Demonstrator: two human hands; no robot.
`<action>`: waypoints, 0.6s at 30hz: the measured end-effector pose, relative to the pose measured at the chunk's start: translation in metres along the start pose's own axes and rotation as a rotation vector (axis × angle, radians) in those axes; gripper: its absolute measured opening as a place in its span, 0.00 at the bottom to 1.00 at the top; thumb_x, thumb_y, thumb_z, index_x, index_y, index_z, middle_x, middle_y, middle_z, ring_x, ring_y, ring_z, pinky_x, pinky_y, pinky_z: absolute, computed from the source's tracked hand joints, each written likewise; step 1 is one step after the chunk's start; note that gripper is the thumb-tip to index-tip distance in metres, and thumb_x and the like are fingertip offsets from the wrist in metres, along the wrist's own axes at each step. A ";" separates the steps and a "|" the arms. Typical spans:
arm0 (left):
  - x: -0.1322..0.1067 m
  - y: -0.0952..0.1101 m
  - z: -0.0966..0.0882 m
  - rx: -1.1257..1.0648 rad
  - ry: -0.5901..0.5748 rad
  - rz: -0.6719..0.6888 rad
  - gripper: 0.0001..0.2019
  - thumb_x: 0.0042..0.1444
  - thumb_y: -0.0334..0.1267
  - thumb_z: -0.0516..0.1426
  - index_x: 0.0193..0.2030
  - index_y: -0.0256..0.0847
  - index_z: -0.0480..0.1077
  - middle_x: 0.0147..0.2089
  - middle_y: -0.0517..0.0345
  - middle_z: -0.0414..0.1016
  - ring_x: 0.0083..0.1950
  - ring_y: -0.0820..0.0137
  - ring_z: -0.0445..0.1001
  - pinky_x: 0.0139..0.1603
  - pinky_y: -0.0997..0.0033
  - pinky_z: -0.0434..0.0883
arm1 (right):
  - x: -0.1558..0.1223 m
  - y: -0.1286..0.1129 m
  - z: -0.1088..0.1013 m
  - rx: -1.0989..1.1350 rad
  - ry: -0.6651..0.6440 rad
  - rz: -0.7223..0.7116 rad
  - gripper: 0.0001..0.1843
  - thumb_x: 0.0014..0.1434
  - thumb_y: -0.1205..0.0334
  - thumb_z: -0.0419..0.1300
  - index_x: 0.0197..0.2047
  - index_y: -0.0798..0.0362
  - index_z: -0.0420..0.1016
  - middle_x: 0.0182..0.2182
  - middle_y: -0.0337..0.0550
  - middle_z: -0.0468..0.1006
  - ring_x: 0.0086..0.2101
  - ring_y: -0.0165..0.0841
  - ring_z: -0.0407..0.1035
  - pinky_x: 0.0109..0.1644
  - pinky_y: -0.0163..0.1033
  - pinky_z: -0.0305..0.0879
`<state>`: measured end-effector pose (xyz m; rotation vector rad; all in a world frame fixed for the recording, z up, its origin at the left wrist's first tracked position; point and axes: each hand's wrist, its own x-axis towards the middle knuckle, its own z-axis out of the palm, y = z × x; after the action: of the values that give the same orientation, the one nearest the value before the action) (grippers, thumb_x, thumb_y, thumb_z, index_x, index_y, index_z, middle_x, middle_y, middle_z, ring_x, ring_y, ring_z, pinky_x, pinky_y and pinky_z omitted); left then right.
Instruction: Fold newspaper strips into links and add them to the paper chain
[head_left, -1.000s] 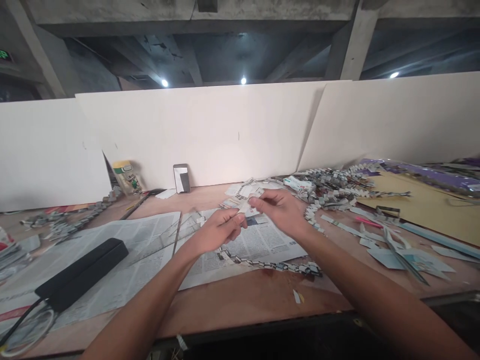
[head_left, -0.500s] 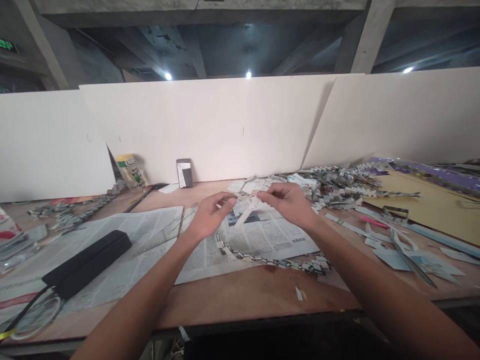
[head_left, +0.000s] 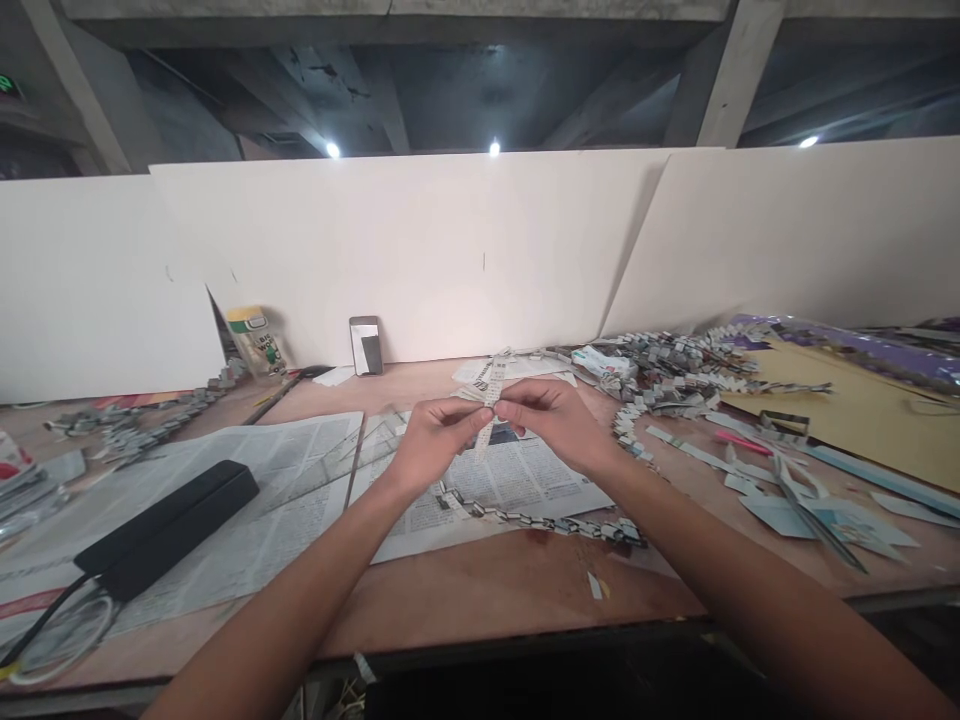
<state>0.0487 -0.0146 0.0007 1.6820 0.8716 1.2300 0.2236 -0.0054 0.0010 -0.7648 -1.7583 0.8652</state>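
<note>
My left hand (head_left: 437,432) and my right hand (head_left: 551,418) meet above the newspaper (head_left: 536,482), fingertips almost touching. Both pinch a narrow strip of printed paper (head_left: 495,378), which stands nearly upright between them, its lower end hanging under the fingers. A chain of folded paper links (head_left: 525,520) curves across the newspaper and the table just below my hands; whether it joins the strip is hidden by my left hand. More paper strips (head_left: 469,372) lie behind the hands.
A black box with cables (head_left: 169,530) lies on newspaper at left, beside a clear set square (head_left: 337,460). Scissors (head_left: 814,510) and paper scraps are at right. Heaped folded-paper chains (head_left: 675,365) fill the back right. A phone (head_left: 365,346) leans against the white board (head_left: 420,250).
My hands have come together, the left moving right and the right moving left. The strip has turned from slanting to nearly upright, now pinched by both hands.
</note>
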 end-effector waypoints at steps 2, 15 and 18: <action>0.000 0.000 0.001 -0.054 0.014 -0.021 0.12 0.47 0.45 0.62 0.28 0.36 0.76 0.19 0.62 0.62 0.22 0.78 0.57 0.21 0.75 0.56 | 0.000 0.001 0.001 0.066 0.010 0.014 0.11 0.52 0.54 0.63 0.29 0.53 0.76 0.21 0.36 0.67 0.22 0.25 0.59 0.26 0.34 0.57; -0.001 -0.003 0.002 0.012 0.101 0.030 0.12 0.49 0.44 0.61 0.31 0.36 0.76 0.26 0.57 0.71 0.24 0.76 0.63 0.19 0.77 0.59 | -0.003 0.003 0.009 0.140 0.058 0.008 0.10 0.54 0.56 0.61 0.33 0.54 0.74 0.22 0.38 0.73 0.22 0.27 0.67 0.25 0.34 0.65; -0.001 -0.002 0.003 0.047 0.126 0.050 0.11 0.49 0.45 0.61 0.30 0.37 0.75 0.27 0.57 0.73 0.23 0.77 0.64 0.20 0.76 0.61 | -0.004 0.002 0.012 0.158 0.072 -0.010 0.09 0.54 0.56 0.61 0.34 0.53 0.73 0.23 0.38 0.73 0.24 0.28 0.68 0.29 0.37 0.67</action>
<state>0.0512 -0.0154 -0.0023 1.6865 0.9456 1.3709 0.2139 -0.0105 -0.0054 -0.6739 -1.6087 0.9461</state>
